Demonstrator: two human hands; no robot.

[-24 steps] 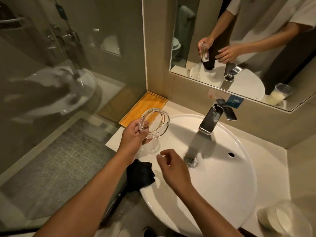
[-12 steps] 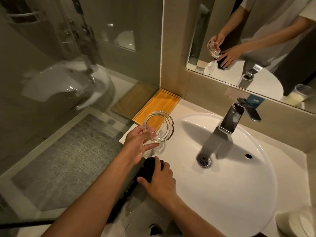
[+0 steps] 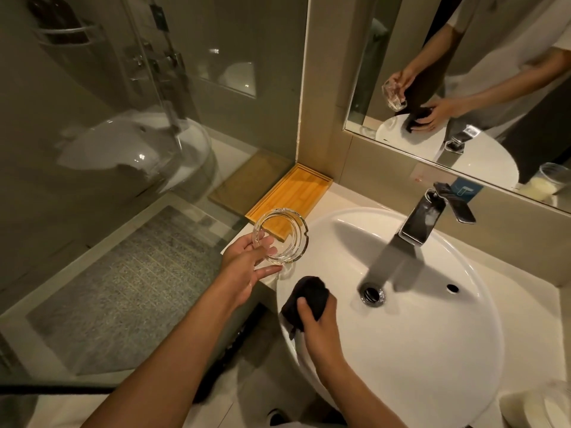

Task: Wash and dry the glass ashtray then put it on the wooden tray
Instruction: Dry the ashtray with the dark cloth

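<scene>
Though lettering unreadable, blue label (image 3: 466, 191) behind faucet (image 3: 424, 219).

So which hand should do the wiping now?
The right hand. Its fingers already grip the black cloth on the sink rim, while the left hand is busy holding the glass ashtray tilted beside it.

Sink (image 3: 432, 350) — faucet (image 3: 423, 216) — mirror (image 3: 463, 41).

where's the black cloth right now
In the head view the black cloth sits on the sink's near-left rim, gripped by the right hand, just below the left hand holding the glass ashtray.
</scene>
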